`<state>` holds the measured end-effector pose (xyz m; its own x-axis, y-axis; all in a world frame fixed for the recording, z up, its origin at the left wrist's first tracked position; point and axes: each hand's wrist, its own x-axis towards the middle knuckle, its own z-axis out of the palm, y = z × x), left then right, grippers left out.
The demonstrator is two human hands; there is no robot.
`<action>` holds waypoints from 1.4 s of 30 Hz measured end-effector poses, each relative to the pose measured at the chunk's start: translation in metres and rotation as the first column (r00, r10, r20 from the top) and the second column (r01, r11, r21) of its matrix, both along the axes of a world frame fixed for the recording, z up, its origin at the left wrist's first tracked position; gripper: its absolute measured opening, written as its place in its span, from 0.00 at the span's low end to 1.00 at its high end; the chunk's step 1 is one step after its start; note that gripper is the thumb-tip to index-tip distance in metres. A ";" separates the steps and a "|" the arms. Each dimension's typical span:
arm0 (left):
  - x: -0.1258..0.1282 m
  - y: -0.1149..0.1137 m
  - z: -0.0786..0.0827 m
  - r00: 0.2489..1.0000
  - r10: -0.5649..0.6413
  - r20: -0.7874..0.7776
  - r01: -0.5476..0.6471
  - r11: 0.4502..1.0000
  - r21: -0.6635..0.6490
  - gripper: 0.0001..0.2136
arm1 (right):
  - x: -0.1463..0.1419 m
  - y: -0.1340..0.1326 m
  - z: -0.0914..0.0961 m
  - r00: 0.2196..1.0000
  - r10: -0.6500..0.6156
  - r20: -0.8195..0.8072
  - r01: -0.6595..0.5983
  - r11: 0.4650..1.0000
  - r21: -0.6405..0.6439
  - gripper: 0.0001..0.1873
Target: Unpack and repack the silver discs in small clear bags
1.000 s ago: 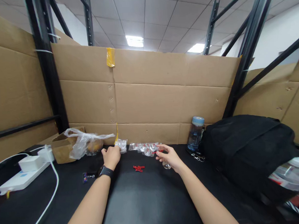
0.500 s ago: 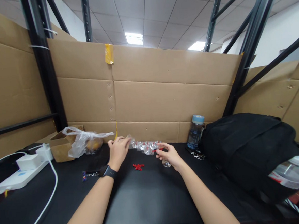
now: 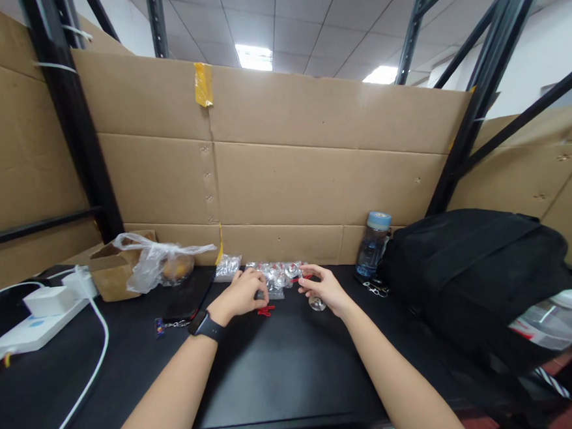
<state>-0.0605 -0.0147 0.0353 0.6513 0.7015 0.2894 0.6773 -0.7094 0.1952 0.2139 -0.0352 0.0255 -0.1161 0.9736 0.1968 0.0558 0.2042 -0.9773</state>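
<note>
My left hand (image 3: 245, 292) is over the table with its fingers curled and a small gap at the thumb. Its fingertips are right at a little pile of red loops (image 3: 266, 311), partly covering it; contact is not clear. My right hand (image 3: 324, 289) has thumb and fingers bent around a small clear plastic piece that is mostly hidden. Just beneath that hand shows a clear round disc (image 3: 316, 302); whether it is held or lies on the table I cannot tell. Clear packets (image 3: 278, 275) with shiny round pieces and red bits lie between and behind both hands.
A separate clear packet (image 3: 228, 267) lies by the cardboard wall. Left are a black pouch (image 3: 187, 304), a plastic bag with round fruit (image 3: 175, 269), a cardboard box (image 3: 114, 279) and a white power strip (image 3: 42, 326). Right stand a blue-lidded bottle (image 3: 372, 244) and a black backpack (image 3: 471, 280).
My left hand has let go of a clear packet near the back wall and come right and nearer, down to the red loops. My right hand stays nearly in place. The view has tipped slightly down.
</note>
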 end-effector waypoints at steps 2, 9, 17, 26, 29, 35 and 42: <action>0.002 -0.001 -0.002 0.999 0.009 -0.032 -0.009 1.000 -0.011 0.03 | 0.000 0.000 0.001 1.000 0.005 0.014 -0.005 1.000 0.003 0.27; 0.016 -0.001 -0.017 0.994 0.055 -0.095 -0.055 0.998 0.003 0.03 | -0.002 -0.002 0.003 1.000 0.001 0.031 -0.001 1.000 0.002 0.27; 0.016 -0.003 -0.011 0.998 0.011 -0.063 -0.011 1.000 -0.006 0.03 | -0.002 -0.004 0.003 0.997 0.030 0.075 -0.031 1.000 0.005 0.27; 0.015 -0.002 -0.007 0.994 0.050 0.102 -0.045 0.998 -0.049 0.12 | 0.004 0.002 -0.001 0.981 -0.020 0.194 0.007 0.998 0.066 0.30; 0.015 -0.001 -0.009 1.000 0.026 0.016 -0.024 0.997 -0.078 0.14 | 0.006 0.004 -0.003 0.959 -0.037 0.279 0.009 0.995 0.100 0.29; 0.017 -0.007 -0.010 0.989 -0.117 -0.086 0.104 0.983 -0.152 0.13 | 0.005 -0.004 -0.001 0.869 -0.038 0.493 -0.032 0.991 0.133 0.25; 0.027 -0.018 -0.009 0.980 -0.150 -0.130 0.120 0.970 -0.210 0.15 | 0.002 -0.016 0.010 0.701 -0.064 0.710 -0.149 0.961 0.233 0.22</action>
